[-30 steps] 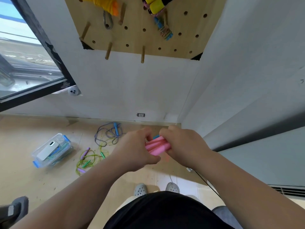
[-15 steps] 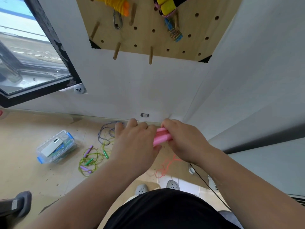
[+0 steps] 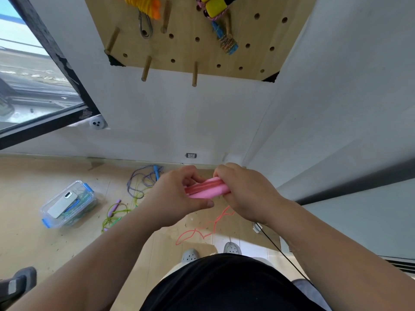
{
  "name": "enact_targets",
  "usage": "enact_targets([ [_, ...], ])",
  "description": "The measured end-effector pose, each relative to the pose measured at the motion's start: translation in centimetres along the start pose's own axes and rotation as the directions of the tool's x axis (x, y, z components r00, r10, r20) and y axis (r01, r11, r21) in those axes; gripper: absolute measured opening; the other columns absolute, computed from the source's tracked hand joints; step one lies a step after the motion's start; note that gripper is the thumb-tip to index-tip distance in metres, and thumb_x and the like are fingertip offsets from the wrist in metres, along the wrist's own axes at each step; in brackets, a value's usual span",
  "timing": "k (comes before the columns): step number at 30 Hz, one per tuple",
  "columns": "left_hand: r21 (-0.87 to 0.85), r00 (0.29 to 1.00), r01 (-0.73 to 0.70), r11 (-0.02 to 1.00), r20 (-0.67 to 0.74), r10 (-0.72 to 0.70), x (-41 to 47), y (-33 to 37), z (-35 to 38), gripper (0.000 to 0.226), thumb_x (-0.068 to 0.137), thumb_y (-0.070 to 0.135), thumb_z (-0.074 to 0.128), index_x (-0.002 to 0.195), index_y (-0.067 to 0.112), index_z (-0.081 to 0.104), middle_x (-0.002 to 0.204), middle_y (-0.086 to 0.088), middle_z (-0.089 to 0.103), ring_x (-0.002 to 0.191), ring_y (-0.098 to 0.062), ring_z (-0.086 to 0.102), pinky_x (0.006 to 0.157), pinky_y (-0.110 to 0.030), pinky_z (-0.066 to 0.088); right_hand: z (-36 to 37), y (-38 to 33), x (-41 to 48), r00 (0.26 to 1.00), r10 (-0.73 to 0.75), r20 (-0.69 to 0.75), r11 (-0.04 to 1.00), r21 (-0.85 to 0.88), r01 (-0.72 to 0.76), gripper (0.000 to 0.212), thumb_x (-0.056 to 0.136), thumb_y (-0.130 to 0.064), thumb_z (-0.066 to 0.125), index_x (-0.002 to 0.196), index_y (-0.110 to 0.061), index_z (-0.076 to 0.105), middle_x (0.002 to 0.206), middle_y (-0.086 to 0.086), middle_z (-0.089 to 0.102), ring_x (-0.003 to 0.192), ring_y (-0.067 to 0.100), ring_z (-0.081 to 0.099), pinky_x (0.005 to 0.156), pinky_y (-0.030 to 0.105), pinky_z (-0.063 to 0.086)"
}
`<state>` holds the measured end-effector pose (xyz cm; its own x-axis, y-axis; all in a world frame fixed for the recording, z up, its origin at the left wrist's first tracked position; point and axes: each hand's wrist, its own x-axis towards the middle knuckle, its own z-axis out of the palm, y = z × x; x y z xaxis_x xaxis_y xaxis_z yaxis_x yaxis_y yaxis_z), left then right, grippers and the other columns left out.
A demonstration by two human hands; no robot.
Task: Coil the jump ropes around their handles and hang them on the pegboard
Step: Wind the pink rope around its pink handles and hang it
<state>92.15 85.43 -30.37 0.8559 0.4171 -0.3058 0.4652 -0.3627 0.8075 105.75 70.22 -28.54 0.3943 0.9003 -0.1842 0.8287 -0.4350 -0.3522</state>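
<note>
Now | left hand (image 3: 177, 196), right hand (image 3: 244, 194) both grip pink handles (image 3: 207, 189) between them

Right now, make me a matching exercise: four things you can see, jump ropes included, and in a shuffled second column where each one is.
Things
1. pink foam jump rope handles
2. clear plastic box with blue clips
3. yellow and orange coiled rope
4. green rope with purple handles

Places
A. tangled loose on the floor
B. hanging on the wooden pegboard
C. gripped between the left hand and the right hand
D. standing on the floor, farthest left

Pairs: 1-C, 2-D, 3-B, 4-A.
</note>
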Motion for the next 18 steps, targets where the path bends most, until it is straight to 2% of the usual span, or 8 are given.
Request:
enact_targets([
  [2,-0.137,0.996,0.07,0.988,0.062,-0.062,0.1,0.2,0.2,0.04,0.061,0.029,0.096,0.087,0.029,0.065,0.083,0.003,0.076,0.069,-0.012,0.067,0.061,-0.03,0.051,-0.1,0.0,0.0,1.0,0.012,0.003,1.0,-0.005,-0.012,0.02,0.089,-0.019,0.054,0.108,-0.025,0.052,0.105,-0.005,0.055,0.083,0.023,0.055,0.068,0.036,0.044],
  [4,-0.284,0.979,0.177,0.942,0.146,-0.14,0.1,0.5,0.4,0.037,0.066,0.013,0.093,0.089,0.016,0.065,0.076,-0.007,0.075,0.06,-0.018,0.059,0.053,-0.029,0.044,-0.1,0.1,0.1,1.0,0.031,-0.005,1.0,-0.001,-0.031,0.021,0.086,-0.018,0.056,0.105,-0.027,0.052,0.102,-0.006,0.053,0.08,0.022,0.054,0.066,0.035,0.042],
  [6,-0.329,0.964,0.244,0.912,0.188,-0.19,0.0,0.7,0.6,0.037,0.067,0.007,0.092,0.09,0.013,0.063,0.077,-0.013,0.074,0.058,-0.021,0.058,0.056,-0.03,0.043,0.1,0.2,0.0,0.999,0.043,-0.005,0.999,0.015,-0.043,0.022,0.085,-0.017,0.057,0.103,-0.029,0.052,0.097,-0.009,0.047,0.078,0.02,0.051,0.064,0.034,0.037],
  [8,-0.282,0.967,0.228,0.932,0.175,-0.183,-0.1,0.8,0.7,0.04,0.065,0.008,0.093,0.09,0.017,0.063,0.079,-0.012,0.076,0.059,-0.02,0.062,0.061,-0.032,0.048,0.2,0.2,-0.3,0.999,0.044,0.017,0.998,0.04,-0.045,0.022,0.085,-0.016,0.057,0.101,-0.029,0.051,0.096,-0.01,0.043,0.079,0.019,0.049,0.064,0.034,0.037],
  [11,-0.132,0.982,0.144,0.981,0.138,-0.126,-0.5,1.2,0.7,0.044,0.061,0.015,0.094,0.089,0.026,0.062,0.079,-0.003,0.076,0.061,-0.015,0.068,0.06,-0.03,0.054,0.2,0.2,-0.7,0.998,0.043,0.041,0.998,0.05,-0.045,0.021,0.087,-0.015,0.056,0.103,-0.026,0.052,0.098,-0.008,0.046,0.083,0.02,0.05,0.067,0.035,0.038],
  [14,-0.003,0.994,0.032,0.999,0.107,-0.031,-0.9,1.5,1.0,0.047,0.058,0.023,0.09,0.09,0.035,0.058,0.081,0.006,0.075,0.069,-0.015,0.07,0.066,-0.036,0.059,0.1,0.5,-0.9,0.997,0.067,0.037,0.997,0.04,-0.068,0.023,0.088,-0.014,0.056,0.104,-0.029,0.049,0.095,-0.01,0.043,0.078,0.02,0.049,0.065,0.034,0.037],
  [18,0.083,0.998,-0.02,0.996,0.069,0.015,-1.2,1.6,1.2,0.048,0.056,0.023,0.085,0.091,0.035,0.054,0.082,0.008,0.072,0.072,-0.018,0.069,0.065,-0.043,0.059,0.1,0.5,-1.0,0.997,0.062,0.045,0.997,0.041,-0.064,0.023,0.089,-0.015,0.056,0.102,-0.032,0.047,0.094,-0.01,0.042,0.078,0.02,0.05,0.064,0.033,0.035],
])
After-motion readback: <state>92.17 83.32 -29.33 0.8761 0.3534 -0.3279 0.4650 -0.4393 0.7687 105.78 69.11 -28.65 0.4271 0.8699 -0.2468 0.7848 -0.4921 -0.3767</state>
